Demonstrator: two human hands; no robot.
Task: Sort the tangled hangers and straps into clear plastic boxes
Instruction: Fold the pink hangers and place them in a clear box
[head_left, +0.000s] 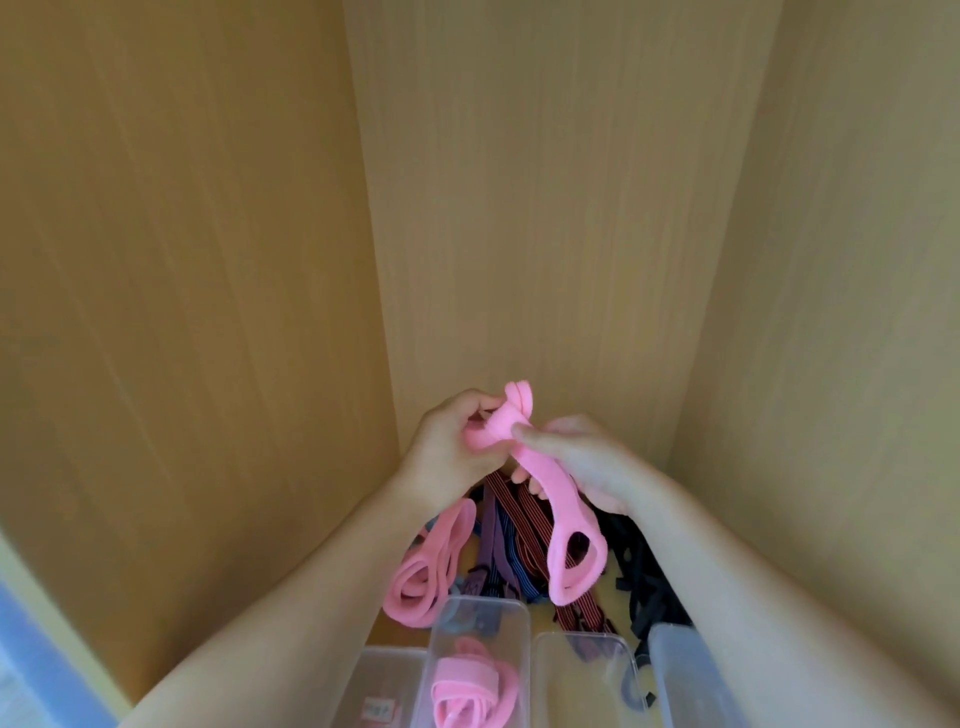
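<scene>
Both hands hold a pink strap (550, 499) up in front of the cabinet's back wall. My left hand (452, 447) grips its rolled upper end, and my right hand (582, 462) pinches it just below the roll. The strap's looped lower end hangs free above the pile. Another pink strap (426, 571) lies on the cabinet floor at the left. Beside it sits a tangle of red-striped and purple straps (519, 530), with black straps (644, 577) to the right. A clear plastic box (519, 623) near the bottom holds a coiled pink strap (472, 691).
More clear boxes stand in a row along the bottom edge: one with a label (384, 670) at the left, one (587, 670) right of centre, another (680, 670) further right. Wooden cabinet walls (208, 260) close in on the left, back and right.
</scene>
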